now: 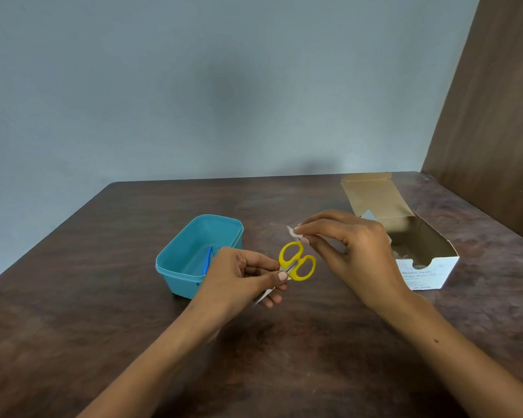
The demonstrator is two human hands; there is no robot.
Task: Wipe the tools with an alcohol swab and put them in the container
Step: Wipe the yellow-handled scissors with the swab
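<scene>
Scissors (296,262) with yellow handle loops sit at the centre of the frame, held above the dark brown worktop (73,327), loops pointing toward the upper right and the blades running down-left into the left hand (245,276). That worktop fills the lower half of the frame; its far edge runs straight across the middle under a grey-blue wall, with a rounded corner at the left, and a brown panel rises along the right edge. Wide bare wood lies along the left side and across the lower centre between the two forearms.

The opened white box (417,267) labelled "Alcohol Swabs" lies in the right middle, its cardboard flap folded back toward the far edge and its front end near the right wrist. The teal container (175,267) stands left of centre, open at the top, its near right corner hidden behind the left hand; a blue tool (207,260) leans inside against its right wall.

The left hand grasps the scissors by the blades, thumb on top and fingers curled beneath. The right hand (351,245) pinches a small white swab (293,232) between thumb and fingertips, just above the upper handle loop; whether the swab touches the loop cannot be told.
</scene>
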